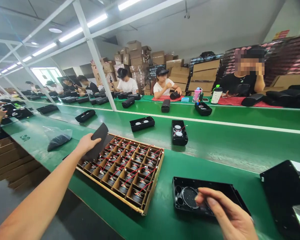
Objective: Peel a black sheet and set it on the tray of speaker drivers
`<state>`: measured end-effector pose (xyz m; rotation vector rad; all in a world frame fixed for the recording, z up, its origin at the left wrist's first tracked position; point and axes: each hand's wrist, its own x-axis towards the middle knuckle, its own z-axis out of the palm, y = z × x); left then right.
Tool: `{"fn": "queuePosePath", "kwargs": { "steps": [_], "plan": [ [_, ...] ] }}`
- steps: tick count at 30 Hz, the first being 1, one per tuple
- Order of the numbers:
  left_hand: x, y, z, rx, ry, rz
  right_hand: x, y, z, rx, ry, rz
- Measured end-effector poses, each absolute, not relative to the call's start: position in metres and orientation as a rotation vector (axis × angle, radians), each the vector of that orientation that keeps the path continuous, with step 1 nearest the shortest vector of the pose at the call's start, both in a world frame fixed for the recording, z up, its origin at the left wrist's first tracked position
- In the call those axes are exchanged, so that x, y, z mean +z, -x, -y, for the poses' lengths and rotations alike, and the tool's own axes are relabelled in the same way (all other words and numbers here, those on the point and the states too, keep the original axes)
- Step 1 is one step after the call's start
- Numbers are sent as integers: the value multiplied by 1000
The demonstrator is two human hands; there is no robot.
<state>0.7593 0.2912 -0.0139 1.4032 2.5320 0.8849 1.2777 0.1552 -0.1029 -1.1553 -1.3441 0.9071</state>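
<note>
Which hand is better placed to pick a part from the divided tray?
Probably the left hand: it hovers over the tray, though holding a black sheet. The right hand rests at the black housing.

So the divided tray point(130, 173) sits on the tabletop point(215, 146) left of the open speaker housing point(205, 196), with a bag point(57, 138) further left. Two more housings point(142, 123) point(179, 132) lie behind the tray, and across the tabletop people sit with stacked boxes point(140, 63) behind them.
</note>
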Motion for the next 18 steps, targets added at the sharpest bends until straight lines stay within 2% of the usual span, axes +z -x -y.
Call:
{"fn": "queuePosePath", "kwargs": {
  "steps": [3,6,9,12,18],
  "plan": [
    [-1,-809,-251,1196,-1314,-2286,-104,-1269,-161,1023,998,1382],
    [-21,-892,-188,1450,-1275,-1917,-111,-1262,-164,1188,834,1419],
    [-68,-988,-124,1406,-1146,-1683,-115,-1249,-160,1388,710,1409],
    [-110,-1054,-80,1345,-775,-1405,-115,-1240,-150,1488,697,1399],
    [-118,-1051,-58,1026,-1009,-1320,-124,-1254,-134,1554,856,1416]
  ]
}}
